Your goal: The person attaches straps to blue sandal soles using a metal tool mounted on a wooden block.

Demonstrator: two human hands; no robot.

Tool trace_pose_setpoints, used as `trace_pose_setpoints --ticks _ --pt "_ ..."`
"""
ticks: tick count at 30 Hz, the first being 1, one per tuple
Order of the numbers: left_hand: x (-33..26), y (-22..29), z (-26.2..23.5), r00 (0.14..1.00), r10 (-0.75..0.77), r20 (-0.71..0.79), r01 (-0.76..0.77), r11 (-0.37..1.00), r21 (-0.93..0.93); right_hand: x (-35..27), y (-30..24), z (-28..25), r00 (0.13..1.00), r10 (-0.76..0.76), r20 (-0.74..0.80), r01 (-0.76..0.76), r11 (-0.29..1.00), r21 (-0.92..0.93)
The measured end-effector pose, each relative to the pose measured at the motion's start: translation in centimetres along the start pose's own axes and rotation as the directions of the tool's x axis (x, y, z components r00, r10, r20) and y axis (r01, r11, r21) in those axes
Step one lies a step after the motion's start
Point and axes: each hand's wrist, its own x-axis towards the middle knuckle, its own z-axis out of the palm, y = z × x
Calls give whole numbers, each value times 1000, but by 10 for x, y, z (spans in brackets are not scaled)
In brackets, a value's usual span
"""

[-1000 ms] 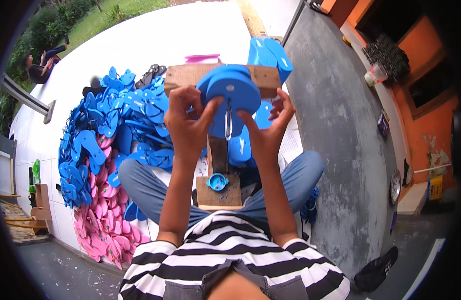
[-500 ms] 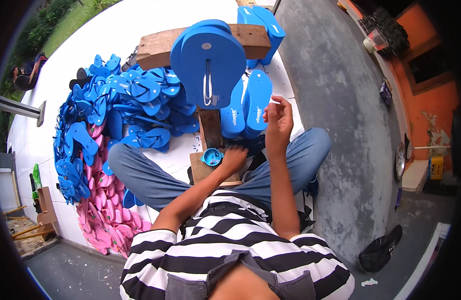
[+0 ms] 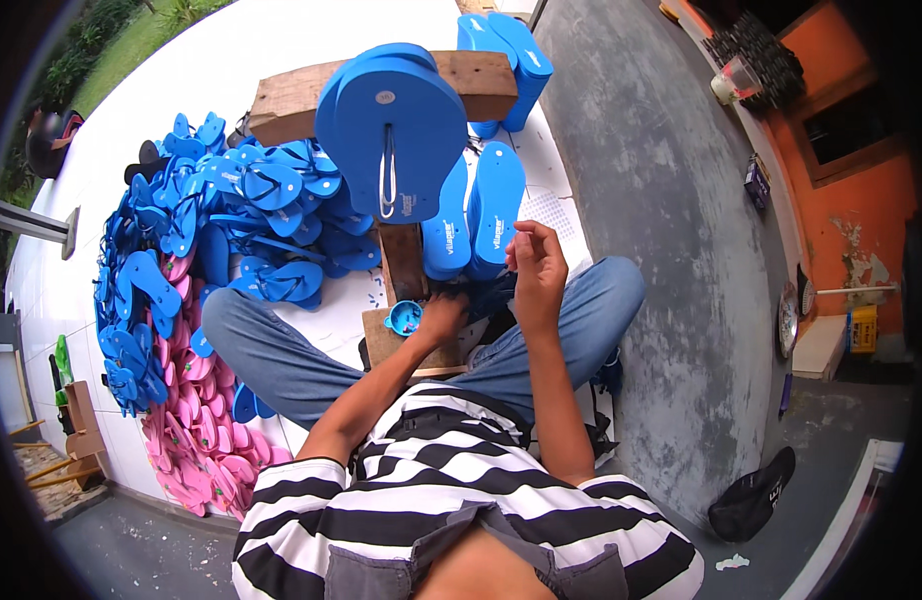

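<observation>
A blue sandal sole [image 3: 391, 130] sits atop a wooden stand, with another sole behind it and a thin pale metal loop in its slot. My left hand [image 3: 445, 318] reaches low beside the stand's base, next to a small blue cup [image 3: 405, 317] holding small bits. Its fingertips disappear among dark blue straps [image 3: 491, 297]. My right hand [image 3: 538, 270] is raised above my right knee, near a pair of blue soles [image 3: 496, 210]. Its fingers are curled toward the thumb; whatever they may pinch is too small to make out.
A wooden crossbeam [image 3: 286, 103] extends behind the mounted sole. Blue flip-flops [image 3: 271, 185] are heaped at the left, with pink ones [image 3: 206, 430] nearer me. Stacked blue soles [image 3: 521, 75] stand at the back. A black cap [image 3: 751, 497] lies on the grey floor [image 3: 661, 250].
The whole view has shifted slightly, moving the scene leftward. My right hand's fingers have curled further in toward the thumb. My left hand stays low beside the cup, its fingertips deeper among the straps.
</observation>
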Motion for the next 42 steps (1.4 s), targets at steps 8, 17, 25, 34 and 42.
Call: trace_pose_setpoints --ticks 8,17,25,34,42 --pt "5 8 2 957 241 -161 -237 971 40 -4 10 -7 999 10 -31 -10 1000 5" --pt "11 49 -38 983 121 -135 -179 774 -607 -2 7 -13 999 41 12 -40 997 -59" --pt "-39 68 -168 964 -175 -198 -167 177 -970 -18 35 -1 762 233 604 -103 965 -242" --pt "-51 61 -201 895 -327 -302 -187 340 -922 -24 28 29 718 325 616 -443 895 45" --pt "-69 64 -181 851 -451 -269 -60 424 -904 -32 25 37 743 118 659 -13 987 -162"
